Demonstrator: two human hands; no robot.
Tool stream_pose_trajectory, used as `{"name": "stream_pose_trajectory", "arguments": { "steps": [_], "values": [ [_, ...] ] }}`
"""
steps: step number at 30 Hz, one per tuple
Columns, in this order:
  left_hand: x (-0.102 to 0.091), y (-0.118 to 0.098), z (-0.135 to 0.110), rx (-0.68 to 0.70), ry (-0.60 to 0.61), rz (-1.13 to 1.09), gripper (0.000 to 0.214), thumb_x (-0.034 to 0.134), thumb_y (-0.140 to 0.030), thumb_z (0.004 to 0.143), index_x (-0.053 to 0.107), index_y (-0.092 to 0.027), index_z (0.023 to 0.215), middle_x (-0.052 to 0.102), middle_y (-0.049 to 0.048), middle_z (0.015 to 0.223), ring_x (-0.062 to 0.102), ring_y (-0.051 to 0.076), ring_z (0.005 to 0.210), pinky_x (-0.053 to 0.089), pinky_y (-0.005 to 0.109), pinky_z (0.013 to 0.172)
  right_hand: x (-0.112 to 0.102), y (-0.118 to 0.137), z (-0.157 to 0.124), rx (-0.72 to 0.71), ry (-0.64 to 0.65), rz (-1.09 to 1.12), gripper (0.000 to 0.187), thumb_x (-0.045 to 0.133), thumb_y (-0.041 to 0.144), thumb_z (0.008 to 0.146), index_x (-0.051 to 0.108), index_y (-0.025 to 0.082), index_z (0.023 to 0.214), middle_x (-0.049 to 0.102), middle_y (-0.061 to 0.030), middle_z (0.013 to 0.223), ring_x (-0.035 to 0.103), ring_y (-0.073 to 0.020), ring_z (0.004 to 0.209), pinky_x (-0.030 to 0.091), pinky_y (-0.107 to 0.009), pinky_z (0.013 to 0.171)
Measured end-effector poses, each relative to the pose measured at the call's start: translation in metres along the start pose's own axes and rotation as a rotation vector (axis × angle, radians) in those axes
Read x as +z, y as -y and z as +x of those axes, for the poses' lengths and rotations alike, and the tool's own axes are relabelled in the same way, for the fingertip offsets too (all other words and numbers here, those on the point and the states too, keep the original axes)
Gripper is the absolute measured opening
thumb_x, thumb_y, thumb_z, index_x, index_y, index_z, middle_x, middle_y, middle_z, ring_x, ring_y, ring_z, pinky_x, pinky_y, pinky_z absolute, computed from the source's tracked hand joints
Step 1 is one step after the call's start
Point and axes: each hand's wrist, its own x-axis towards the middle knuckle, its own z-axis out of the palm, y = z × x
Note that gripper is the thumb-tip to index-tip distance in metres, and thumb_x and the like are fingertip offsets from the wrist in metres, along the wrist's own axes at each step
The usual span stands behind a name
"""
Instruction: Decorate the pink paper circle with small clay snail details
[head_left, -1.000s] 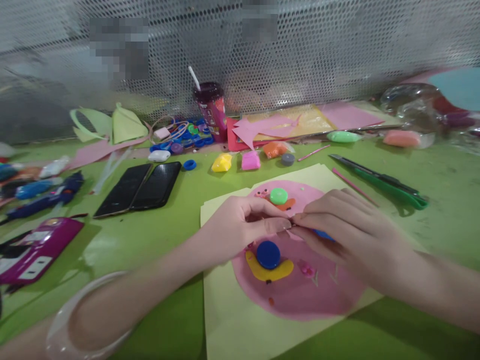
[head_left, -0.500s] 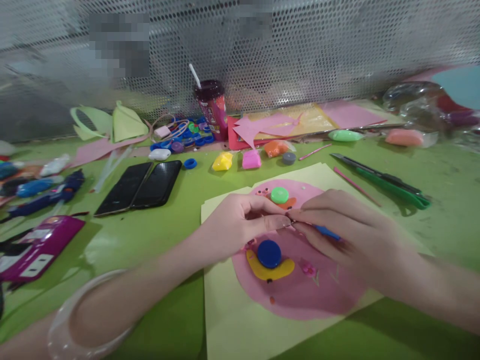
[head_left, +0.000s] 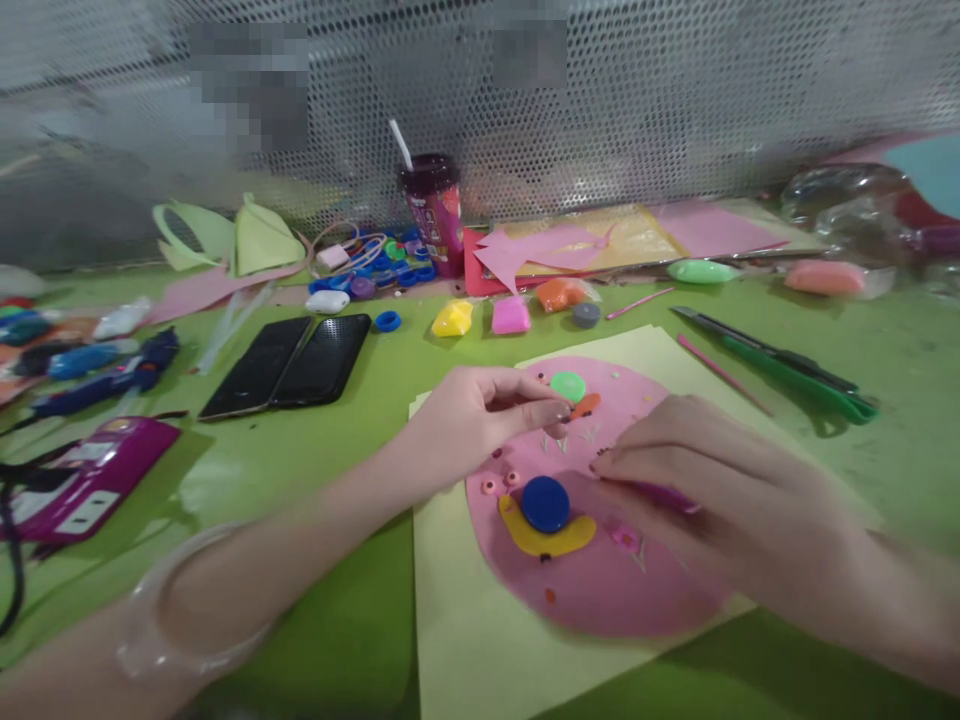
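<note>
"Where do the hands stand around the blue disc (head_left: 546, 503)?"

"The left hand (head_left: 474, 422) is beyond it and slightly left. Its grip is pinched together at the fingertips; whether anything tiny is caught there cannot be told. The right hand (head_left: 720, 490) is right of the disc, fingers bent. How far that grip is closed cannot be told either."

"And the purple piece (head_left: 670, 497)?"

"Right of the disc, beneath the right fingers, so that hand is plainly nearer. The part showing runs roughly sideways, one end towards the disc. Held or merely covered is unclear."

"What lies under all this?"

"The pink paper (head_left: 637, 610), spreading around the disc on every side. The relation that seems to matter is the gap: both sets of fingertips are beyond the disc, near each other but apart."
</note>
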Motion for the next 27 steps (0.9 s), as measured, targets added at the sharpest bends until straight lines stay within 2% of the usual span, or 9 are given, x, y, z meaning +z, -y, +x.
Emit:
{"name": "stream_pose_trajectory", "arguments": {
  "steps": [1, 3, 7, 12, 18, 23, 27],
  "values": [
    [-0.001, 0.0, 0.0, -0.021, -0.014, 0.003, 0.025, 0.066, -0.042, 0.08, 0.071, -0.019, 0.088, 0.072, 0.0024, 0.086, 0.062, 0.012, 0.068, 0.049, 0.022, 0.061, -0.001, 0.002, 0.0, -0.007, 0.031, 0.013, 0.003, 0.055, 0.016, 0.09, 0.057, 0.018, 0.09, 0.062, -0.0017, 0.086, 0.056, -0.0131, 0.079, 0.046, -0.028, 0.072],
    [-0.002, 0.001, 0.001, -0.057, -0.016, 0.003, 0.028, 0.064, -0.044, 0.08, 0.07, -0.019, 0.09, 0.072, 0.0029, 0.086, 0.058, 0.01, 0.06, 0.048, 0.021, 0.054, -0.001, 0.005, -0.002, -0.06, 0.115, 0.039, 0.013, 0.044, 0.016, 0.095, 0.057, 0.017, 0.093, 0.061, -0.0026, 0.085, 0.054, -0.0142, 0.079, 0.045, -0.029, 0.071],
    [-0.004, 0.001, 0.002, -0.044, -0.003, -0.012, 0.027, 0.065, -0.043, 0.08, 0.069, -0.02, 0.094, 0.071, 0.0037, 0.087, 0.06, 0.013, 0.067, 0.05, 0.021, 0.051, 0.002, 0.008, -0.008, -0.164, 0.282, 0.086, 0.03, 0.029, 0.013, 0.097, 0.058, 0.017, 0.1, 0.06, -0.0033, 0.083, 0.05, -0.0161, 0.073, 0.039, -0.032, 0.065],
    [-0.004, 0.003, 0.002, -0.011, 0.014, -0.039, 0.029, 0.067, -0.044, 0.077, 0.07, -0.018, 0.09, 0.071, 0.0049, 0.086, 0.058, 0.012, 0.064, 0.049, 0.021, 0.052, 0.006, 0.007, -0.012, -0.238, 0.253, 0.037, 0.036, 0.024, 0.011, 0.097, 0.06, 0.015, 0.102, 0.056, -0.0035, 0.075, 0.046, -0.0178, 0.067, 0.034, -0.035, 0.062],
    [-0.004, 0.006, 0.004, 0.034, 0.021, -0.055, 0.027, 0.068, -0.042, 0.078, 0.071, -0.019, 0.09, 0.072, 0.0039, 0.084, 0.057, 0.011, 0.06, 0.047, 0.02, 0.05, 0.007, 0.004, -0.012, -0.275, 0.295, -0.005, 0.035, 0.023, 0.012, 0.096, 0.058, 0.012, 0.102, 0.057, -0.0061, 0.076, 0.045, -0.0194, 0.067, 0.033, -0.037, 0.061],
    [-0.003, 0.007, 0.005, 0.044, 0.025, -0.06, 0.024, 0.067, -0.039, 0.079, 0.07, -0.018, 0.09, 0.072, 0.0052, 0.085, 0.063, 0.016, 0.071, 0.049, 0.021, 0.05, 0.008, 0.004, -0.01, -0.309, 0.31, -0.052, 0.033, 0.025, 0.009, 0.094, 0.057, 0.01, 0.102, 0.056, -0.0072, 0.077, 0.046, -0.02, 0.068, 0.035, -0.038, 0.064],
    [-0.003, 0.007, 0.005, 0.051, 0.024, -0.056, 0.02, 0.065, -0.035, 0.08, 0.069, -0.017, 0.089, 0.072, 0.0055, 0.085, 0.064, 0.016, 0.072, 0.048, 0.021, 0.048, 0.009, 0.004, -0.01, -0.275, 0.34, -0.048, 0.028, 0.029, 0.008, 0.094, 0.057, 0.011, 0.098, 0.056, -0.0069, 0.078, 0.046, -0.0191, 0.068, 0.035, -0.037, 0.061]
  ]
}}
